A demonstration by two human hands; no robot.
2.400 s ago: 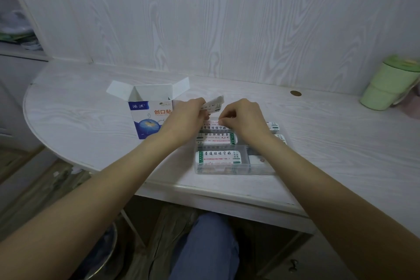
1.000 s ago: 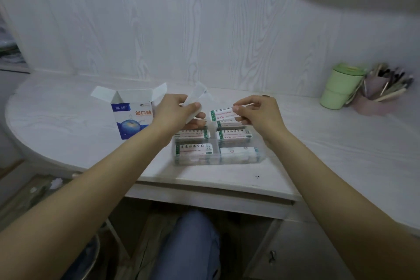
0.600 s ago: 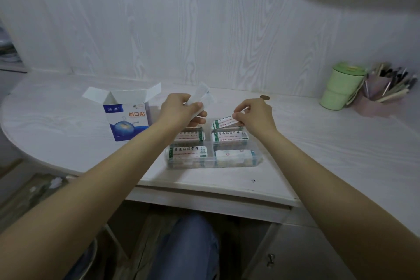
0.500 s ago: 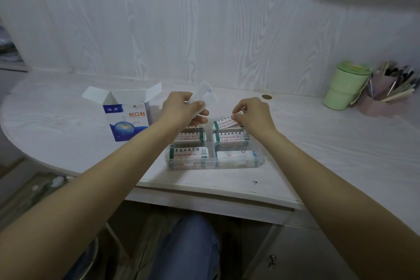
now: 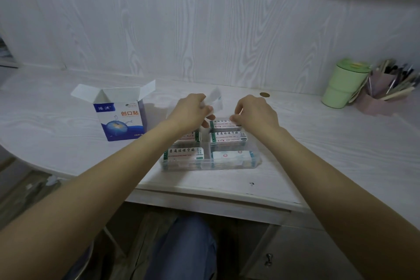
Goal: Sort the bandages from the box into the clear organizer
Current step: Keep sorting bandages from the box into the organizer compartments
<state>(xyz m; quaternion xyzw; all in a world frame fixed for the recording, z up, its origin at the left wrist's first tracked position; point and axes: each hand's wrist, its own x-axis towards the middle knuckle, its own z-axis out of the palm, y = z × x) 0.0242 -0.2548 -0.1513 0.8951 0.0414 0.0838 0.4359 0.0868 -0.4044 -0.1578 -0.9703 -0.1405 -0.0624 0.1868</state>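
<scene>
The clear organizer (image 5: 255,162) lies on the white desk in front of me, its compartments filled with wrapped bandages. My left hand (image 5: 189,112) hovers over its far left part and grips a small stack of white bandages (image 5: 214,100). My right hand (image 5: 255,112) pinches a single bandage (image 5: 221,123) that lies low in the far right compartment. The blue and white bandage box (image 5: 120,118) stands open to the left of the organizer.
A green cup (image 5: 343,83) and a pink holder full of pens (image 5: 384,93) stand at the back right by the wall. A small brown disc (image 5: 264,94) lies on the desk behind my right hand. The desk's front edge (image 5: 204,191) runs just below the organizer.
My right hand has lowered its single bandage from above the organizer down into the far right compartment. My left hand has stayed over the far left part with its stack.
</scene>
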